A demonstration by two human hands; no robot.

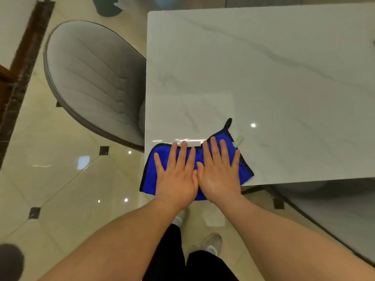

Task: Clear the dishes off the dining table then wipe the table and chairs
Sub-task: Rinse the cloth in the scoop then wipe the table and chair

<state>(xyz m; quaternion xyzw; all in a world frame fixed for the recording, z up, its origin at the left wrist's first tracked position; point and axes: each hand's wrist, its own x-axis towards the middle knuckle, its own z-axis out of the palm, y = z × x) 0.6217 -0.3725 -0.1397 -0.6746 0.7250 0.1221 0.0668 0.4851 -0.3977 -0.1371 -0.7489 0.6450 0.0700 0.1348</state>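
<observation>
A blue cloth with black trim (pixel 244 169) lies at the near left corner of the white marble table (pixel 253 67), part of it hanging over the near edge. My left hand (pixel 177 173) and my right hand (pixel 220 171) lie side by side on it, palms down, fingers straight and spread, thumbs touching. No dishes show on the visible table top.
A grey padded chair (pixel 91 78) stands at the table's left side. A second grey chair (pixel 324 209) is tucked under the near edge at right. A dark bin (pixel 107 6) stands on the glossy tiled floor at the far left. My feet are below the table corner.
</observation>
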